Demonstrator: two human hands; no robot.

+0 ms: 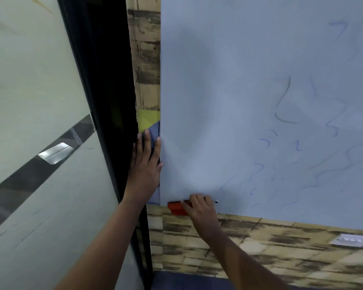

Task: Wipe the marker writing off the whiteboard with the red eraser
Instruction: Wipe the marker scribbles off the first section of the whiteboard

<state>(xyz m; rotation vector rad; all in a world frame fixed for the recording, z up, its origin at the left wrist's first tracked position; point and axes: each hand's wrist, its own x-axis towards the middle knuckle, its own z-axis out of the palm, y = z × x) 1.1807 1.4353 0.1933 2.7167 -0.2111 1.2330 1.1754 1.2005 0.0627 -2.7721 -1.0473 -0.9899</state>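
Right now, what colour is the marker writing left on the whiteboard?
Mostly faint blue squiggles on the whiteboard, with one darker greyish stroke; seen in the head view.

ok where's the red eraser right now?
In the head view, the red eraser sits at the whiteboard's bottom-left corner, gripped by the right hand; the left hand rests flat along the board's left edge.

The whiteboard (249, 101) is open upward and rightward; a black door frame (105, 101) crowds its left edge, where the left hand (145, 164) lies flat
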